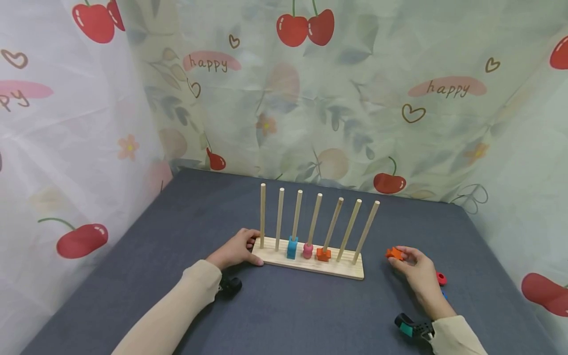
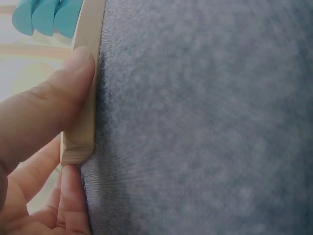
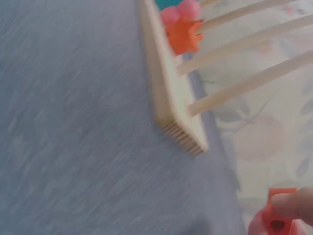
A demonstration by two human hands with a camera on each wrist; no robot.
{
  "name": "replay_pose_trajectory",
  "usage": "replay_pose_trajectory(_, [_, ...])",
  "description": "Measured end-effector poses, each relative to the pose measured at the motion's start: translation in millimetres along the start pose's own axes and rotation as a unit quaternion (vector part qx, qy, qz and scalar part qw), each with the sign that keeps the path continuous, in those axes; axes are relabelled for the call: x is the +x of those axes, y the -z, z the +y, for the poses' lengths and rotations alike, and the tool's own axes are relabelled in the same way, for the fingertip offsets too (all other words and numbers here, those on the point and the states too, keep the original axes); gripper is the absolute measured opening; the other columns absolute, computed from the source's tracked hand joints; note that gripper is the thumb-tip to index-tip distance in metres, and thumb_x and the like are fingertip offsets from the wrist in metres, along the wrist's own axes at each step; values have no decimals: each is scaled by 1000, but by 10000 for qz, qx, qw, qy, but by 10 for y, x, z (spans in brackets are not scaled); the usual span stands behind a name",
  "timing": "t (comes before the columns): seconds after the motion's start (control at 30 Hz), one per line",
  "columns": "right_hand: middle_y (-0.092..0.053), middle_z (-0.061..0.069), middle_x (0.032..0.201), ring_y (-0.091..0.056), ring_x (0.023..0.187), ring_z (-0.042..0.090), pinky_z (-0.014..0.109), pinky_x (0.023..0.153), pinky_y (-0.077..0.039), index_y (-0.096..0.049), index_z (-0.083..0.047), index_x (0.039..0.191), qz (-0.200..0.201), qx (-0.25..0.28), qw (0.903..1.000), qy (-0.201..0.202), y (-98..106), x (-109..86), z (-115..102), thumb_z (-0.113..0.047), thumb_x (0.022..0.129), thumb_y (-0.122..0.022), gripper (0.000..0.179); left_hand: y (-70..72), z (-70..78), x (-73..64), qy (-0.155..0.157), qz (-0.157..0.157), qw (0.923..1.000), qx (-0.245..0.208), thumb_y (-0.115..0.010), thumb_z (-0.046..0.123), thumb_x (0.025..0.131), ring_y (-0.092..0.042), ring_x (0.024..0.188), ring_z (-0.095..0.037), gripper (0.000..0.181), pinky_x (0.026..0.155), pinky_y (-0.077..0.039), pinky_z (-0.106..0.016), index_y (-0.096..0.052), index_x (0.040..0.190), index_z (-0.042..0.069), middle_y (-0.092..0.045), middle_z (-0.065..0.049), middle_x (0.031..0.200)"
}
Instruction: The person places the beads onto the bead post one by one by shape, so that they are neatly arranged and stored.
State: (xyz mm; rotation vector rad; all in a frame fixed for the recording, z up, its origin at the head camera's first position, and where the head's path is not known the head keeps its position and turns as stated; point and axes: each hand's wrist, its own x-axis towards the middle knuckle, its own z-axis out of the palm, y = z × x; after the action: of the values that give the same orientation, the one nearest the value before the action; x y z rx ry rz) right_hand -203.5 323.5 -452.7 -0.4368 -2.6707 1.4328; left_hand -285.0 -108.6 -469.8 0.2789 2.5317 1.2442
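Note:
A wooden peg board (image 1: 340, 268) with several upright pegs stands on the table. Its left end is gripped by my left hand (image 1: 238, 249), thumb on the front edge and fingers round the end, as the left wrist view shows closely. Stacked blue beads (image 1: 291, 248), a pink bead piece (image 1: 308, 251) and an orange star-shaped bead (image 1: 323, 254) sit low on three middle pegs. To the right of the board, my right hand (image 1: 416, 271) pinches another orange bead (image 1: 394, 253) between thumb and fingers. A hole shows in this bead (image 3: 277, 225) in the right wrist view.
Partly behind my right hand lie a red ring-like piece (image 1: 441, 278) and a bit of something blue (image 1: 443, 294). A dark grey cloth (image 1: 310, 315) covers the table. Patterned curtains (image 1: 355, 123) hang along the back and both sides.

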Motion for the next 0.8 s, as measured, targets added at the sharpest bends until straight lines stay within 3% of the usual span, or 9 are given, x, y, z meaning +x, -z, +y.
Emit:
replay_pose_trajectory(0.17, [-56,11,128,-57,87,-4,14,76,-51,-47,-7,129,-54,907,9958,90,25,-4,-115,-28,88,-72,52,-3,-14,4,-20,-6,10000,3,-89,14,68,-49,112,-26,80,101,-41,-44,-49,138,4,-46,-13,123])
replay_pose_trajectory(0.33, [-60,-2,114,-68,97,11,29,86,-54,-45,-14,120,-399,2151,9751,357,21,58,-135,-22,83,-77,50,1,-9,3,-11,-5,10000,2,-89,14,68,-49,113,-26,81,101,-41,-44,-49,138,4,-46,-13,123])
replay_pose_trajectory(0.47, [-56,-4,113,-67,99,8,24,85,-54,-46,-19,120,-446,2545,9652,418,6,75,-179,-24,82,-79,50,1,-6,-1,7,-6,10000,18,-89,14,68,-49,113,-26,81,101,-41,-44,-49,138,4,-46,-12,123])
replay_pose_trajectory(0.57, [-55,-3,115,-67,98,6,23,85,-53,-46,-16,119,-497,3158,9456,595,25,-22,-351,-22,87,-73,42,2,-11,2,-15,1,10000,23,-89,14,68,-48,113,-26,81,101,-42,-44,-49,138,4,-46,-13,123])
replay_pose_trajectory(0.7, [-53,1,116,-67,99,8,24,86,-52,-44,-11,116,-616,4022,9086,938,70,-153,-583,-19,94,-63,30,3,-11,4,-29,12,10000,22,-89,14,68,-48,112,-26,81,100,-42,-44,-49,138,4,-46,-13,123])
replay_pose_trajectory(0.8, [-53,2,115,-68,98,9,24,83,-53,-44,-10,115,-483,4288,8949,1139,87,-199,-712,-15,95,-61,26,1,0,-3,4,14,10000,19,-88,14,68,-48,111,-25,80,100,-41,-44,-50,138,4,-46,-12,123])
